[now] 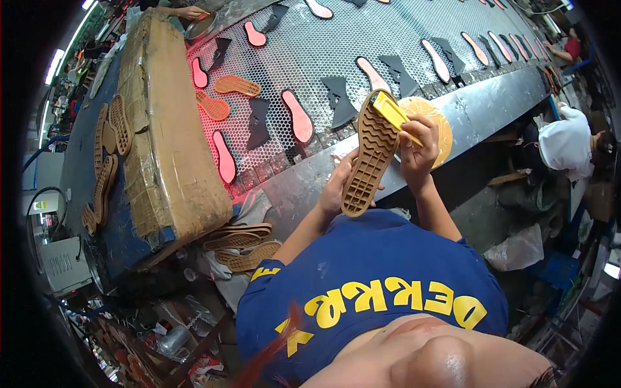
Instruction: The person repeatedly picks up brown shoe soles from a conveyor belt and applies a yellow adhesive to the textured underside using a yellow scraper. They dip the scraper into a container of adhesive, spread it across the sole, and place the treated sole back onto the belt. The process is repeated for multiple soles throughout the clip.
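My left hand (336,187) holds a tan rubber shoe sole (370,155) upright from behind, tread side facing me. My right hand (417,152) grips a yellow brush (391,110) whose head rests against the top end of the sole. Both hands are raised just in front of the metal edge of a conveyor (388,145). Behind the right hand sits a round tan container (436,119) on that edge.
The mesh conveyor belt (362,39) carries several pink insoles and dark cut pieces. A large taped cardboard box (168,129) lies at left, with tan soles (107,161) beside it and stacked soles (242,242) below. Another person in white (569,142) sits at right.
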`<act>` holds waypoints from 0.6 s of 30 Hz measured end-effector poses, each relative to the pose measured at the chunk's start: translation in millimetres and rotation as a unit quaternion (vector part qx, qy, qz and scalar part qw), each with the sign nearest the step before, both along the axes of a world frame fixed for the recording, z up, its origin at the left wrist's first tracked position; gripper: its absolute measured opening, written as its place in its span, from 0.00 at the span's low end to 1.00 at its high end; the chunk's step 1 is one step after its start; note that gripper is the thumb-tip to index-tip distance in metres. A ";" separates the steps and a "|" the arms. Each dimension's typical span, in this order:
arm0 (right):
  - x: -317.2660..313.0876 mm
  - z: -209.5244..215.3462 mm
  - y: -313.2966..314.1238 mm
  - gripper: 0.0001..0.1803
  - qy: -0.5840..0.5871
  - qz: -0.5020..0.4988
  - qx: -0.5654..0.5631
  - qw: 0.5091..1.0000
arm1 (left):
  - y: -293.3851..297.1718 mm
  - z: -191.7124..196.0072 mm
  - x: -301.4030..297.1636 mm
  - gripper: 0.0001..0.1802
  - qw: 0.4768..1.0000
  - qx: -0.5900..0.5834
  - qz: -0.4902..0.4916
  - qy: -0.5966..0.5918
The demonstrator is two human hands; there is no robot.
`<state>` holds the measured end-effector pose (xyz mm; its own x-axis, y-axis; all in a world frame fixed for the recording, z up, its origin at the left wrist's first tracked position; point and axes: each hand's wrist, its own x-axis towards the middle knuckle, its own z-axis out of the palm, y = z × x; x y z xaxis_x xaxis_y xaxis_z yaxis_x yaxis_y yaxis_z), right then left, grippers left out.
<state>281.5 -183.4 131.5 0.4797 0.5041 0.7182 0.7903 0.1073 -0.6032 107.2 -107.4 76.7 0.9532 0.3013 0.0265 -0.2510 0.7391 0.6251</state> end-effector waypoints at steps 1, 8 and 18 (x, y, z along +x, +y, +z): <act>0.0 0.3 -0.8 0.11 -0.002 -0.002 -0.001 1.000 | 0.5 2.4 0.0 0.39 1.000 0.012 0.001 0.005; 1.1 2.6 -4.1 0.10 0.000 0.019 -0.005 1.000 | 3.5 2.9 -0.1 0.40 0.998 0.062 0.008 0.028; 8.6 5.4 -14.9 0.09 0.022 0.131 -0.053 0.990 | 8.5 13.8 -4.4 0.40 0.999 0.032 0.013 0.025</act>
